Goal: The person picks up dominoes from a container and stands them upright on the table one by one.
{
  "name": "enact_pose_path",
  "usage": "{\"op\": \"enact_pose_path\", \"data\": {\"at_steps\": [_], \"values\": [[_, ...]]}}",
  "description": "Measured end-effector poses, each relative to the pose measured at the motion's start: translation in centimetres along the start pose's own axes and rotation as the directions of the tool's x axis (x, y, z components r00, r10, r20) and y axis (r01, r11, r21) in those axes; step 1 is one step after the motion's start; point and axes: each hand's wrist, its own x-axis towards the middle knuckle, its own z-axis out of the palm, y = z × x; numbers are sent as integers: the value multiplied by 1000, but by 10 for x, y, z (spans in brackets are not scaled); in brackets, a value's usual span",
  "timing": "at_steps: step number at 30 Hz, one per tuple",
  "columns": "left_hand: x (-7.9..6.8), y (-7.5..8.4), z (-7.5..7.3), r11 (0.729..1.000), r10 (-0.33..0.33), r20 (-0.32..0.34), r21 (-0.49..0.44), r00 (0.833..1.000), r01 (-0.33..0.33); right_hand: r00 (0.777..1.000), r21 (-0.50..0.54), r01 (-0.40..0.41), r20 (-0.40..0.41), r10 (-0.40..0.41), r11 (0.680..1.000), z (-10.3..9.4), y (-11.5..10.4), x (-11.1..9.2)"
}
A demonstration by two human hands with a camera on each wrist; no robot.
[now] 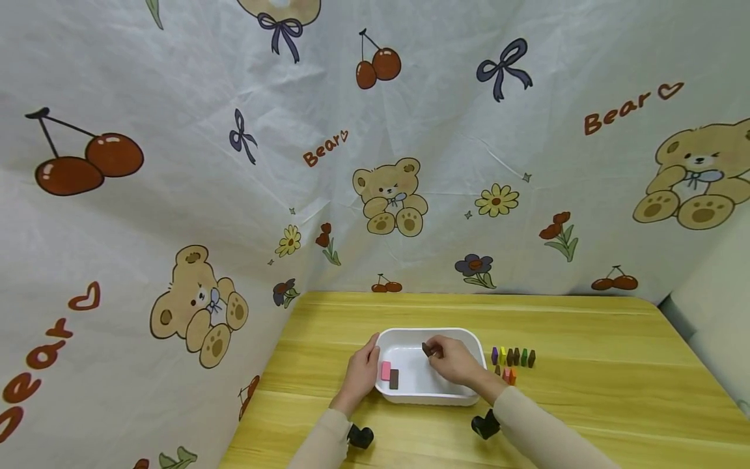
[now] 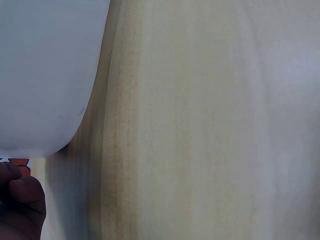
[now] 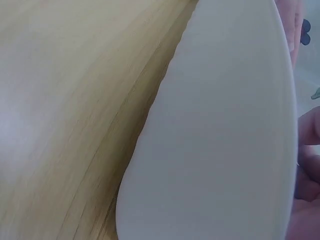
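A white plastic tray [image 1: 430,400] with rounded corners stands on the wooden table. My left hand [image 1: 361,370] holds its left side, fingers along the outer wall and thumb at the rim. Over the middle of the tray, my right hand [image 1: 450,359] pinches a small dark brown block [image 1: 426,350] between thumb and fingertips. A pink block [image 1: 385,370] and a brown block [image 1: 394,379] lie side by side on the tray floor near the left wall. In the right wrist view, the tray wall [image 3: 215,125] hides part of the right hand [image 3: 307,170].
Right of the tray stands a row of small upright blocks, including a purple block [image 1: 495,355], a yellow block [image 1: 502,355] and a green block [image 1: 524,357]. An orange block [image 1: 512,376] stands in a shorter row in front. A bear-printed cloth [image 1: 445,130] hangs behind the table [image 1: 586,378].
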Motion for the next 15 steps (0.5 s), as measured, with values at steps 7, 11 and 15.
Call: {"op": "enact_pose_path", "data": {"at_steps": [7, 11, 15], "values": [[-1, 0, -1, 1000, -16, 10, -16, 1000, 16, 999, 75, -31, -7, 32, 997, -17, -1, -11], [0, 0, 0, 999, -25, 7, -26, 1000, 26, 1000, 100, -25, 3, 25, 995, -25, 0, -15], [0, 0, 0, 999, -22, 5, -23, 1000, 22, 1000, 105, -13, 18, 12, 994, -33, 1, -20]]}}
